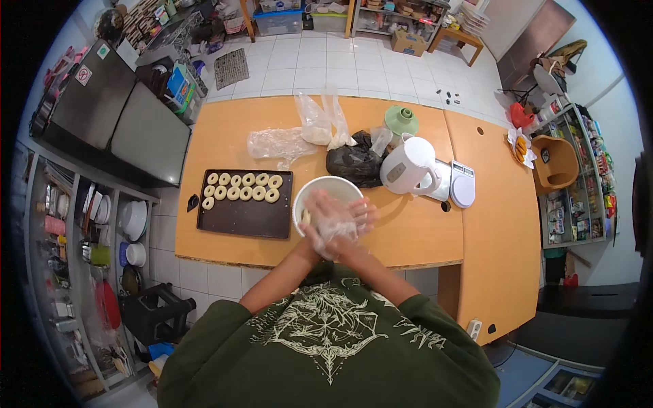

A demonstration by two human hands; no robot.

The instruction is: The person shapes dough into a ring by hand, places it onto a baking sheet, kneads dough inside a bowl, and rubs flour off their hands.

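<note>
My two hands meet over a white bowl [300, 194], crossed and partly smeared by motion. The fingers of my left hand [360, 213] stretch out and spread to the right. Across it lies my right hand [335, 230], in what looks like clear thin plastic, its fingers extended up and left. Whether anything sits between the palms is hidden. Some pale dough [306, 217] shows inside the bowl by its left wall. To the left, a dark baking tray [245, 221] carries two rows of pale dough rings [235, 193] along its far part.
Beyond the bowl are a black plastic bag [350, 163], clear bags [316, 126] with white contents and a crumpled plastic sheet [275, 144]. A white electric kettle [408, 165], kitchen scale [463, 187] and green lid [401, 121] stand right. All rest on a wooden table [408, 234].
</note>
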